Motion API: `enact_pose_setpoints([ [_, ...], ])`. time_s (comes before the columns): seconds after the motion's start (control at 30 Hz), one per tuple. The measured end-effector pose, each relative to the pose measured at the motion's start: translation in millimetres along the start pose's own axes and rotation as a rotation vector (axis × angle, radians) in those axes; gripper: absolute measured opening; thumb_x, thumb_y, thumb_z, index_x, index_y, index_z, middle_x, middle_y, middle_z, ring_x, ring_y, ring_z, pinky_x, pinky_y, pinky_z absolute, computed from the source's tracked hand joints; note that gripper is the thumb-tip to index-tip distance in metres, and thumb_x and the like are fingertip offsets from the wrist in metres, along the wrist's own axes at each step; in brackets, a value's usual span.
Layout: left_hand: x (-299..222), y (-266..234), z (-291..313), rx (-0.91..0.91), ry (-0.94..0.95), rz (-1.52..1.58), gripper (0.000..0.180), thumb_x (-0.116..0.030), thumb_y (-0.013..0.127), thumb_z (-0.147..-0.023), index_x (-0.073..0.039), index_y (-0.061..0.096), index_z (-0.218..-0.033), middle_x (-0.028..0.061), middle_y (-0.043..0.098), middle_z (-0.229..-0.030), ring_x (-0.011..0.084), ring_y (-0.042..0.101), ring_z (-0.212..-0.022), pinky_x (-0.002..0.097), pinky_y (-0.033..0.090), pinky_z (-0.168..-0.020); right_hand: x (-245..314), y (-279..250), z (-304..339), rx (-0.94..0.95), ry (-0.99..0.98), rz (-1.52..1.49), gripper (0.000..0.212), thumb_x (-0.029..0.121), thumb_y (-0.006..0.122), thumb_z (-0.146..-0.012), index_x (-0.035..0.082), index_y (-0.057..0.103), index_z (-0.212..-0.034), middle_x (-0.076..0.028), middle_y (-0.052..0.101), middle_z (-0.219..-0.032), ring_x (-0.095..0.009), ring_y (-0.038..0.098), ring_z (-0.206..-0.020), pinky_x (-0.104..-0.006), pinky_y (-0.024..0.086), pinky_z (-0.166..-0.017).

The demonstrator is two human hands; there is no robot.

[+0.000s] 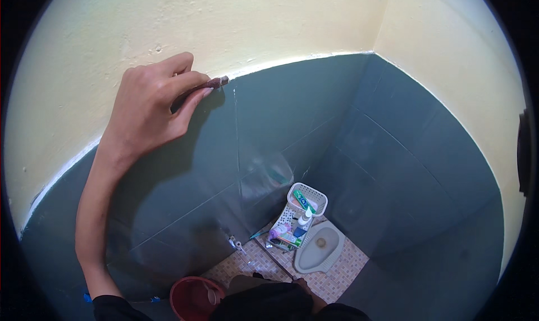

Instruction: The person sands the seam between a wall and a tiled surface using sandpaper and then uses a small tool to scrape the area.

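Raised against the wall, my left hand (154, 99) pinches a short, dark reddish-brown stick-like tool (208, 88) between thumb and fingers. Its greyish tip is at the white seam (252, 71), where the cream painted wall (269, 23) meets the dark green-grey tiles (281, 108). What kind of tool it is I cannot make out. Low in the view, my right hand (303, 285) shows only in part beside my dark clothing. Its fingers are too small and covered to read.
Far below, a white plastic rack (307, 187) carries a green tube, a white bottle and several packets. Beside it a grey squat toilet (317, 251) is set in the mosaic-tiled floor (348, 265). A red bucket (182, 287) with a dipper stands near a wall tap (237, 243).
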State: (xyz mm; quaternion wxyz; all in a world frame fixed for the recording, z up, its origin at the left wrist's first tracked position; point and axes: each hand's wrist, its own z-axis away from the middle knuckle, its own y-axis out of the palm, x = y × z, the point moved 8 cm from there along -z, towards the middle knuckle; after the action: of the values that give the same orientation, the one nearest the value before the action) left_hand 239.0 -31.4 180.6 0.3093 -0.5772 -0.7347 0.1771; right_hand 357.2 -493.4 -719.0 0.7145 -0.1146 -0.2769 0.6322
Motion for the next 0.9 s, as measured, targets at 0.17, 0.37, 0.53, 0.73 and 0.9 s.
enact_pose_setpoints([
  [0.17,-3,-5,-6,-0.007,0.011,0.025,0.016,-0.004,0.083,-0.086,-0.008,0.085,-0.102,0.0078,0.06,-0.072,0.0206,0.057,-0.059,0.0362,0.041,-0.053,-29,9,-41,-0.018,0.039,-0.143,0.054,0.046,0.073,-0.085,0.001,0.078,-0.115,-0.027,0.076,-0.123,-0.042,0.071,-0.123,-0.0503,0.058,-0.1],
  [0.37,2,0,-1,-0.059,0.004,0.002,0.014,-0.008,0.085,-0.086,-0.007,0.085,-0.1,0.0063,0.062,-0.071,0.0185,0.058,-0.059,0.0353,0.041,-0.051,-32,20,-54,0.016,-0.017,-0.144,0.053,0.046,0.074,-0.084,0.0,0.079,-0.112,-0.026,0.078,-0.118,-0.041,0.073,-0.12,-0.0499,0.058,-0.097],
  [0.53,-3,-4,-6,-0.014,0.043,-0.069,0.014,-0.009,0.085,-0.087,-0.008,0.085,-0.101,0.0064,0.062,-0.072,0.0173,0.059,-0.058,0.0357,0.042,-0.052,-52,35,-91,0.12,-0.163,-0.161,0.052,0.046,0.073,-0.084,-0.002,0.079,-0.105,-0.026,0.079,-0.11,-0.041,0.075,-0.113,-0.0502,0.057,-0.093],
  [0.73,-2,-10,-8,-0.095,0.008,0.031,0.013,-0.008,0.085,-0.086,-0.008,0.085,-0.098,0.0058,0.061,-0.071,0.0185,0.058,-0.058,0.0368,0.043,-0.053,-41,22,-71,0.029,-0.069,-0.134,0.04,0.041,0.077,-0.087,0.003,0.081,-0.097,-0.016,0.08,-0.1,-0.027,0.076,-0.098,-0.0445,0.055,-0.081],
  [0.9,6,1,5,0.035,0.032,-0.046,0.016,-0.004,0.085,-0.082,-0.007,0.084,-0.098,0.0077,0.059,-0.071,0.0228,0.058,-0.058,0.0379,0.043,-0.053,11,1,1,0.007,0.044,-0.011,0.048,0.041,0.073,-0.091,0.0,0.078,-0.116,-0.02,0.079,-0.117,-0.035,0.076,-0.114,-0.0464,0.059,-0.091],
])
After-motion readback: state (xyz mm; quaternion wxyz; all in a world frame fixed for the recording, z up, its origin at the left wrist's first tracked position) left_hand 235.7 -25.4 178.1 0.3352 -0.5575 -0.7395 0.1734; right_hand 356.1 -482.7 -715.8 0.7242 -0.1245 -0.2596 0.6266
